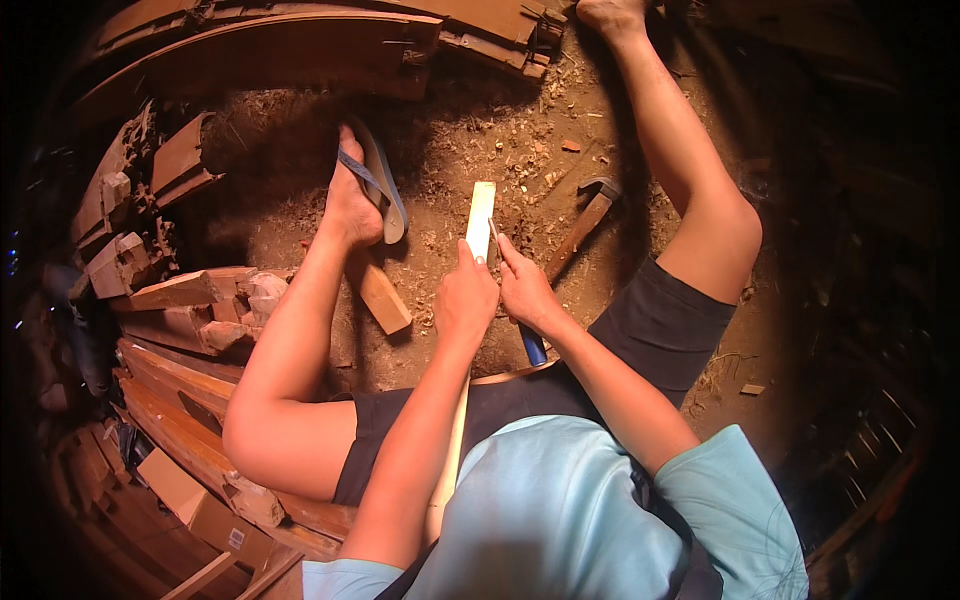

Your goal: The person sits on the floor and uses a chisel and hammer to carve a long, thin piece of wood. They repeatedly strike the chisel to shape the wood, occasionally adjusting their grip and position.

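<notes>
A long pale wooden strip point(482, 205) points away from me, its near part running beneath my left forearm toward my lap. Closed around it is my left hand point(467, 303), with a finger stretched along the wood. My right hand point(527, 292) is closed on a thin pointed tool point(492, 229), whose tip lies against the strip's right edge. Below that hand a blue handle point(533, 346) shows, roughly in line with the tip; whether both are one tool I cannot tell. A hammer point(580, 232) with a wooden handle lies on the ground just right of my hands.
Reddish timber point(175, 320) is piled along the left, and boards point(290, 55) lie across the far side. A wood block point(381, 298) rests by my sandalled left foot point(358, 200). Shavings and chips litter the dirt floor point(520, 130). My bare right foot point(612, 14) stretches far ahead.
</notes>
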The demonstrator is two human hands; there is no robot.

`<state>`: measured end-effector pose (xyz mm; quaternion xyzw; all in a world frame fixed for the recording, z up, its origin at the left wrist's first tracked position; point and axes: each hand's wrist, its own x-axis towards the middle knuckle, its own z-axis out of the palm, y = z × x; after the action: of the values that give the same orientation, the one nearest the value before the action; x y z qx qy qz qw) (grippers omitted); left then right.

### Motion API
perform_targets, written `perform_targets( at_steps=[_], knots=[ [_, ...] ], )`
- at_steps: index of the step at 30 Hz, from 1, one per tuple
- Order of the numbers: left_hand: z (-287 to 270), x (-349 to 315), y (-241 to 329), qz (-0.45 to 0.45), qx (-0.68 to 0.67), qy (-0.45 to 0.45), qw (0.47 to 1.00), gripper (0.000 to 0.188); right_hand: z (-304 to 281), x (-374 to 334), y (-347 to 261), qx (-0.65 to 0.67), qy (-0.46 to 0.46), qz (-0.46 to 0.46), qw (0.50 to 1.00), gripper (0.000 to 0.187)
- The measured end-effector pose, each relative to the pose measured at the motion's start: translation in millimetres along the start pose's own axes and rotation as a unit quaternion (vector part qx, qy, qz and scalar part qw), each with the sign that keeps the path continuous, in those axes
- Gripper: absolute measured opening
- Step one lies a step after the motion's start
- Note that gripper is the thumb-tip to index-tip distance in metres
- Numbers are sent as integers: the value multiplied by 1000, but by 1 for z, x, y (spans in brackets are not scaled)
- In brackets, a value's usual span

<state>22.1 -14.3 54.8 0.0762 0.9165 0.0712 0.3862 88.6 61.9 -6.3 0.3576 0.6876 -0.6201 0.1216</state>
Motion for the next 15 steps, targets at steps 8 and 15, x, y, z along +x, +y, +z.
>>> perform_targets(
  at_steps=[8,15],
  knots=[
    [3,-2,2,-8,-17,15,1000,50,7,-4,18,38,17,-27,999,50],
    [6,3,-3,-3,-24,23,999,46,15,-25,4,-3,35,-22,999,50]
  ],
)
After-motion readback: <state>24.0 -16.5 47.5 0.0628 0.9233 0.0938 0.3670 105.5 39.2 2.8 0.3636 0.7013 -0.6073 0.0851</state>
